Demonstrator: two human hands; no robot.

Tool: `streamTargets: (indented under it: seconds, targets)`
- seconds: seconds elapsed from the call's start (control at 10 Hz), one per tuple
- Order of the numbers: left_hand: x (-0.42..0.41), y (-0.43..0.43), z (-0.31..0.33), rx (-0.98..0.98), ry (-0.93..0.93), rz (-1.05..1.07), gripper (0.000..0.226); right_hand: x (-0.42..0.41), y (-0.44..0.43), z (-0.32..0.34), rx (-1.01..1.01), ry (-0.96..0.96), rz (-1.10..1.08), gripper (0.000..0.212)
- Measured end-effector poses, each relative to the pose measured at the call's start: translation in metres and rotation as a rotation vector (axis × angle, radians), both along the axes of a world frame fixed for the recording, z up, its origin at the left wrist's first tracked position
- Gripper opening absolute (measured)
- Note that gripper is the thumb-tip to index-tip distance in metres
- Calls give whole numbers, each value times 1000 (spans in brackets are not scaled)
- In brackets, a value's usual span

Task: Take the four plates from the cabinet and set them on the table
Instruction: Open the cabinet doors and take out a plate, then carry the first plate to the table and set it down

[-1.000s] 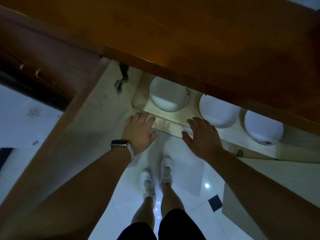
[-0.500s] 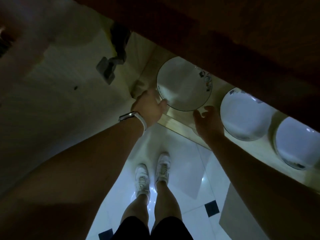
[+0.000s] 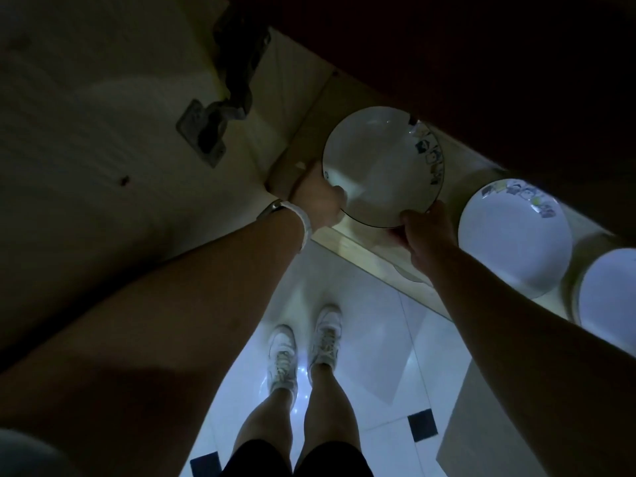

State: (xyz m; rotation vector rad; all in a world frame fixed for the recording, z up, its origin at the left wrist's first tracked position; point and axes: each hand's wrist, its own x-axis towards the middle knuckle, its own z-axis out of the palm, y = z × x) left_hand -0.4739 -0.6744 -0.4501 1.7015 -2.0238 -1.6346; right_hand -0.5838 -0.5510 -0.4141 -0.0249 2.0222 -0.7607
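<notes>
Three white plates with small printed pictures on the rim lie on the low cabinet shelf. The left plate is gripped on both sides and looks tilted up: my left hand holds its left rim, my right hand holds its lower right rim. The middle plate lies flat just right of my right hand. Only the left part of the right plate shows at the frame edge. A fourth plate is not visible. The scene is very dark.
The open cabinet door with its metal hinge stands at the left. The dark countertop underside overhangs the shelf. My feet in white shoes stand on the white tiled floor. A pale panel sits at the lower right.
Both hands reached from the shelf's front edge onto the left plate and closed on its rim. The view moved in closer under the counter and darkened.
</notes>
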Motion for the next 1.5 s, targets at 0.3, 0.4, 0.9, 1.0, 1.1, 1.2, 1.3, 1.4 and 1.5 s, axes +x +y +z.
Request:
streamTargets:
  seconds: [0.3, 0.4, 0.9, 1.0, 1.1, 1.2, 1.3, 1.4, 1.5]
  targets:
    - [32, 33, 8, 106, 170, 89, 44, -1, 32, 0, -273, -31, -229, 47]
    - [46, 46, 19, 138, 247, 128, 52, 9, 44, 7, -307, -64, -214, 44]
    - [126, 122, 115, 118, 272, 8, 37, 82, 166, 112, -178, 183, 55, 43]
    - [135, 144, 142, 148, 304, -13, 35, 97, 191, 144, -166, 273, 5, 34]
    - [139, 158, 164, 201, 340, -4, 33, 109, 208, 167, -183, 314, -28, 32]
    - [139, 174, 190, 214, 390, -14, 32, 118, 231, 192, -220, 323, -128, 35]
    - [136, 190, 213, 222, 440, -30, 35, 127, 252, 213, -282, 328, -222, 41]
    - [133, 207, 233, 230, 483, -56, 38, 137, 274, 234, -359, 364, -324, 39]
    - [130, 231, 252, 243, 539, -131, 44, 147, 303, 246, -366, 410, -384, 43]
